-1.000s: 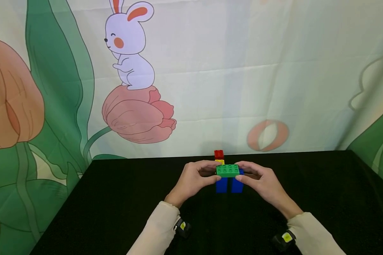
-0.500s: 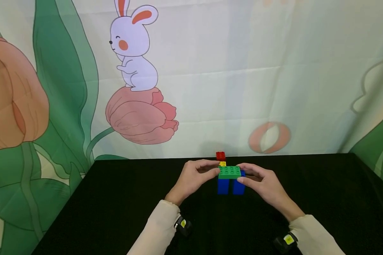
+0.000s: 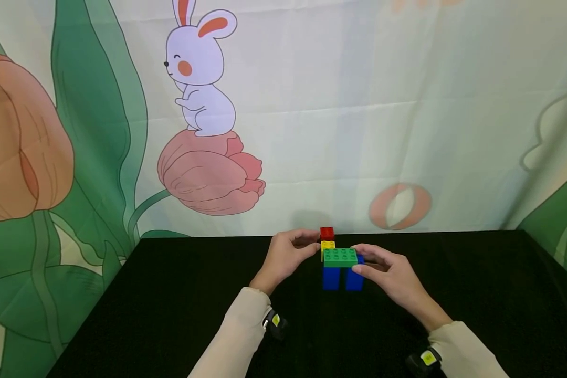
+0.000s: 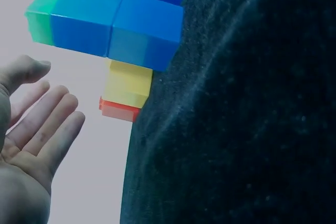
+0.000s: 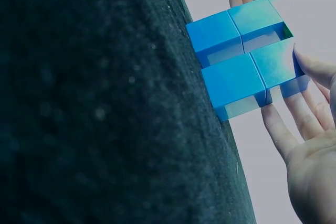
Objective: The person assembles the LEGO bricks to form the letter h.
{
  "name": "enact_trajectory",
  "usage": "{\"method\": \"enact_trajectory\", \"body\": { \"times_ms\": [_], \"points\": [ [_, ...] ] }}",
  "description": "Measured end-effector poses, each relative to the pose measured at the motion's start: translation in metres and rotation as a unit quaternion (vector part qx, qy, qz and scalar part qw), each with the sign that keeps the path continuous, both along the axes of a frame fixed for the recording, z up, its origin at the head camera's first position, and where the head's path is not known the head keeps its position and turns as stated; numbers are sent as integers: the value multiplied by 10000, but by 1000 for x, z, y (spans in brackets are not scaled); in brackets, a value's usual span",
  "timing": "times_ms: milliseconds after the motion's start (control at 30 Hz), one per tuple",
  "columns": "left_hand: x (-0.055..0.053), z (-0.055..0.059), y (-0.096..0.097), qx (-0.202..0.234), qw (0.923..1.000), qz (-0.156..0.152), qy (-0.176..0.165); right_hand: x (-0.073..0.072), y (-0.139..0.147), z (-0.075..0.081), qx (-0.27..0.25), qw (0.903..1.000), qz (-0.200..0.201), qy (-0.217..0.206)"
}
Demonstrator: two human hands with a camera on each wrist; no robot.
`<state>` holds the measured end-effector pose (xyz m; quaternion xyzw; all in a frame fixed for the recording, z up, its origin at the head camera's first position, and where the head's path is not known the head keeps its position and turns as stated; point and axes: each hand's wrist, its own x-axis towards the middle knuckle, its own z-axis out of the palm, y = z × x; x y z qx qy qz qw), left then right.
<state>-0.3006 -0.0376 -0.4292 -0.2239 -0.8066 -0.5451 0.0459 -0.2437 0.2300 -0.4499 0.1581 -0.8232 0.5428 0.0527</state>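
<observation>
In the head view a green toy building brick (image 3: 340, 257) lies across two blue columns, like a small bridge. Each column is made of stacked blue bricks (image 5: 233, 80), as the right wrist view shows. My right hand (image 3: 394, 273) holds the bridge's right end, thumb in front and fingers behind, around the upper blue brick (image 5: 275, 64). Off the left end, my left hand (image 3: 288, 257) has its fingers extended and grips nothing. Its fingertips are close to a yellow brick (image 3: 328, 245) and a red brick (image 3: 327, 232), which stand behind the bridge.
The bricks stand on a black cloth-covered table (image 3: 193, 315), toward its far edge. A pale curtain (image 3: 302, 131) printed with a rabbit and flowers hangs right behind that edge.
My left hand has let go of the green brick and moved back and slightly left, uncovering more of the yellow brick. My right hand stays at the right end.
</observation>
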Motion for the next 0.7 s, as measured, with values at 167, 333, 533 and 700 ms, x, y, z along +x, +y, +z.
{"method": "enact_trajectory", "body": {
  "times_ms": [167,333,533,700],
  "points": [
    [-7,-4,2,-71,9997,-65,-211,0,0,0,-19,10000,-4,-26],
    [-13,-12,3,-41,9992,-72,-387,0,0,-1,-2,10000,-21,-25],
    [-19,-22,3,-62,9979,-49,-640,0,1,-2,-19,10000,-3,13],
    [-23,-28,3,55,9966,-90,-812,1,1,-1,-8,10000,-22,-13]
  ]
}}
